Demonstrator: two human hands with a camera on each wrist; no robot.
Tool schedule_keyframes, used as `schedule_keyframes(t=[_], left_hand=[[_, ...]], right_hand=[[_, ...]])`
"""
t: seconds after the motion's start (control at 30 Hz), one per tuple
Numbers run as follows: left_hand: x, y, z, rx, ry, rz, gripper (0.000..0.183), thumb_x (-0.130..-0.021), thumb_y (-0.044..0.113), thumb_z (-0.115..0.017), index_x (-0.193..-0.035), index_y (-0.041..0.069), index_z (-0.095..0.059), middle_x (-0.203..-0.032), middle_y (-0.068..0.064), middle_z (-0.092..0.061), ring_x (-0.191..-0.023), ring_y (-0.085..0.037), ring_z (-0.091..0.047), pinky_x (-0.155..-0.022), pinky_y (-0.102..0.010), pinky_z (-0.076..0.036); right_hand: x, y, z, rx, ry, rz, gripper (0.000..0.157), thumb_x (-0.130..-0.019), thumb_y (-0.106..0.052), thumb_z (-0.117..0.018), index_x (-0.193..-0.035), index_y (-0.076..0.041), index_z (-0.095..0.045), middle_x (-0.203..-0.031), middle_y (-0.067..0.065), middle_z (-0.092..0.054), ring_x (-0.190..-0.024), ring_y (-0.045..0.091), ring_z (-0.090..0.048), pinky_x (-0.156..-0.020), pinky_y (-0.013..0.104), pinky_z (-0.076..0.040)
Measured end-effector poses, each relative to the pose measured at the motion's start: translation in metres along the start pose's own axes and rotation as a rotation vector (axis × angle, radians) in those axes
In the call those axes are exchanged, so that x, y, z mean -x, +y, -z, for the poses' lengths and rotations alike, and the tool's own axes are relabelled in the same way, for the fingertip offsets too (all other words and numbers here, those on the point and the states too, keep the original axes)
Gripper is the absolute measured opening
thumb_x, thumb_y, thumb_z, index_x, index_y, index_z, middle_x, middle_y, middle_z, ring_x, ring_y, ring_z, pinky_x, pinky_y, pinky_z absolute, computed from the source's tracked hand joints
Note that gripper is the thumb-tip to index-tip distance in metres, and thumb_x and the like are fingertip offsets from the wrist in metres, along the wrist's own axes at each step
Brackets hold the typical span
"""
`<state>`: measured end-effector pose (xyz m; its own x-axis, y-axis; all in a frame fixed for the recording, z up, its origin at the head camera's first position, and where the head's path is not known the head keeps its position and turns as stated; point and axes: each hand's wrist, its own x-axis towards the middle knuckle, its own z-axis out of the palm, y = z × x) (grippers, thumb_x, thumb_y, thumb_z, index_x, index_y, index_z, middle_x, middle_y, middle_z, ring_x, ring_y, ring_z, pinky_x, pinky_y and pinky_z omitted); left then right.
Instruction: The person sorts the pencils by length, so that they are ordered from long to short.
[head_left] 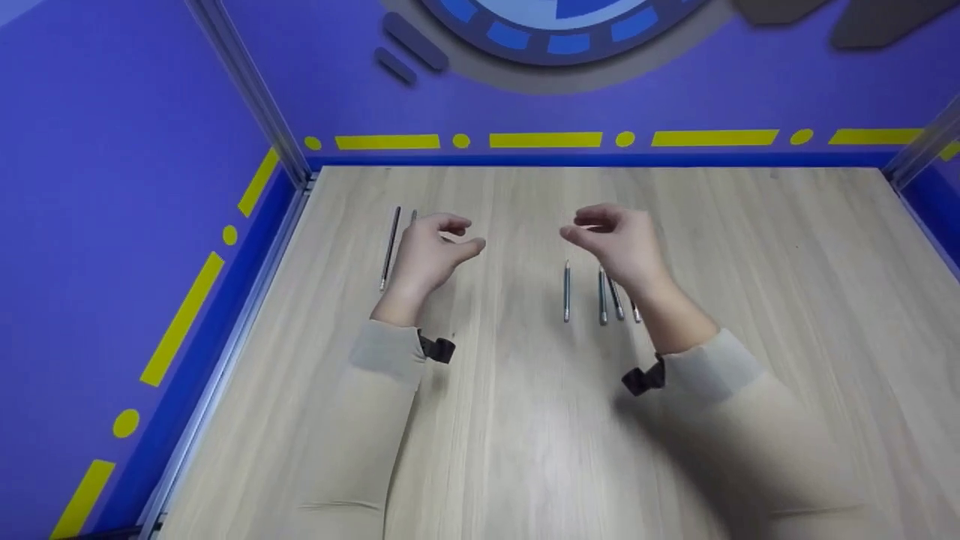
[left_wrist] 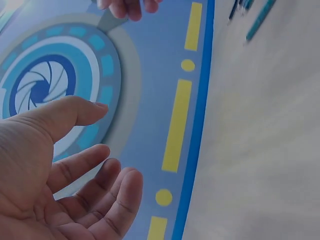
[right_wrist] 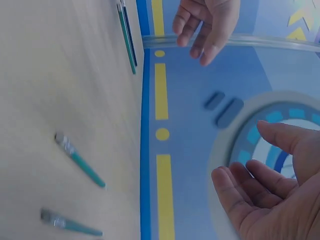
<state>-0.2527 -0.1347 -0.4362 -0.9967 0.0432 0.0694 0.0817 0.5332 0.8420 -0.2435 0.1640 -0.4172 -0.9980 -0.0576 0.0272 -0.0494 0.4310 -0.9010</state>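
My left hand [head_left: 429,253] hovers over the left part of the table with fingers loosely bent and nothing in its grasp. Beside and partly behind it lie two long pencils, a dark one [head_left: 391,247] and another [head_left: 414,217] mostly hidden by the hand. Opposite, my right hand [head_left: 622,244] is raised with thumb and fingers apart, as its palm [right_wrist: 275,200] shows in the right wrist view. Below it lie several shorter green pencils with eraser ends towards me. The leftmost pencil [head_left: 567,292] is fully visible; the forearm and hand overlap others, including one pencil [head_left: 602,298].
The wooden table [head_left: 510,420] meets a blue back wall [head_left: 555,112] with yellow dashes. A blue side panel [head_left: 97,247] and metal frame rail [head_left: 247,82] bound the left. Small black cameras [head_left: 439,349] sit at both wrists.
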Motion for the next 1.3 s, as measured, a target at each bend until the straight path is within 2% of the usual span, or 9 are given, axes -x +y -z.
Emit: schedule_keyframes(t=[0.1,0.23,0.37,0.5,0.6,0.87,1.0,1.1,1.3], left_hand=[[0.002,0.006,-0.009,0.020,-0.016,-0.015,0.046,-0.100,0.029,-0.087,-0.141,0.010,-0.078,-0.137,-0.012,-0.075,-0.114,-0.027,-0.075,-0.093,-0.042,-0.064],[0.006,0.011,-0.020,0.041,-0.031,-0.019,0.045,-0.100,0.029,-0.087,-0.140,0.011,-0.078,-0.135,-0.011,-0.075,-0.111,-0.024,-0.075,-0.090,-0.039,-0.064],[0.009,0.012,-0.030,0.061,-0.048,-0.012,0.044,-0.100,0.029,-0.087,-0.139,0.012,-0.079,-0.137,-0.012,-0.075,-0.110,-0.023,-0.074,-0.088,-0.037,-0.063],[0.012,0.015,-0.040,0.072,-0.057,-0.007,0.043,-0.099,0.029,-0.088,-0.139,0.014,-0.079,-0.137,-0.010,-0.075,-0.108,-0.021,-0.074,-0.086,-0.036,-0.063],[0.013,0.017,-0.048,0.073,-0.069,-0.014,0.043,-0.099,0.028,-0.089,-0.139,0.014,-0.079,-0.134,-0.007,-0.075,-0.106,-0.020,-0.075,-0.084,-0.035,-0.063],[0.012,0.024,-0.065,0.077,-0.095,-0.030,0.044,-0.099,0.026,-0.089,-0.140,0.014,-0.079,-0.133,-0.007,-0.076,-0.106,-0.020,-0.076,-0.085,-0.034,-0.064],[0.014,0.027,-0.073,0.084,-0.106,-0.022,0.045,-0.098,0.025,-0.090,-0.140,0.014,-0.079,-0.133,-0.006,-0.076,-0.104,-0.019,-0.076,-0.083,-0.033,-0.063],[0.015,0.029,-0.080,0.095,-0.123,-0.019,0.045,-0.099,0.026,-0.089,-0.140,0.013,-0.078,-0.132,-0.005,-0.075,-0.103,-0.019,-0.075,-0.082,-0.032,-0.063],[0.015,0.033,-0.093,0.102,-0.144,-0.017,0.045,-0.098,0.026,-0.089,-0.140,0.013,-0.078,-0.130,-0.004,-0.076,-0.103,-0.018,-0.075,-0.082,-0.030,-0.062]], right_hand=[[0.005,0.008,0.018,-0.009,0.020,-0.017,0.055,-0.105,-0.037,-0.082,-0.148,-0.004,-0.071,-0.147,0.016,-0.074,-0.135,0.030,-0.072,-0.115,0.044,-0.059],[0.010,0.021,0.035,-0.007,0.047,-0.043,0.059,-0.104,-0.037,-0.083,-0.151,-0.004,-0.070,-0.150,0.015,-0.073,-0.133,0.028,-0.073,-0.103,0.026,-0.058],[0.014,0.035,0.046,0.007,0.091,-0.062,0.056,-0.104,-0.036,-0.084,-0.149,-0.004,-0.072,-0.148,0.015,-0.075,-0.123,0.018,-0.074,-0.092,0.014,-0.056],[0.016,0.049,0.054,-0.002,0.122,-0.069,0.054,-0.103,-0.033,-0.085,-0.146,-0.002,-0.073,-0.145,0.017,-0.077,-0.109,0.003,-0.073,-0.088,0.012,-0.056],[0.017,0.057,0.059,-0.013,0.128,-0.083,0.056,-0.103,-0.033,-0.085,-0.147,-0.002,-0.072,-0.147,0.017,-0.076,-0.108,0.000,-0.071,-0.090,0.012,-0.056],[0.018,0.073,0.067,0.007,0.154,-0.117,0.057,-0.103,-0.034,-0.085,-0.148,-0.002,-0.072,-0.150,0.017,-0.074,-0.132,0.028,-0.071,-0.092,0.015,-0.056],[0.017,0.080,0.068,0.013,0.155,-0.125,0.057,-0.103,-0.032,-0.085,-0.149,-0.001,-0.071,-0.150,0.018,-0.073,-0.134,0.032,-0.071,-0.090,0.013,-0.055],[0.015,0.086,0.069,0.011,0.151,-0.130,0.059,-0.103,-0.033,-0.085,-0.149,0.001,-0.070,-0.150,0.020,-0.073,-0.127,0.027,-0.073,-0.086,0.011,-0.057],[0.012,0.093,0.071,-0.007,0.146,-0.165,0.058,-0.102,-0.028,-0.085,-0.149,0.002,-0.069,-0.150,0.020,-0.073,-0.105,0.006,-0.071,-0.083,0.011,-0.059]])
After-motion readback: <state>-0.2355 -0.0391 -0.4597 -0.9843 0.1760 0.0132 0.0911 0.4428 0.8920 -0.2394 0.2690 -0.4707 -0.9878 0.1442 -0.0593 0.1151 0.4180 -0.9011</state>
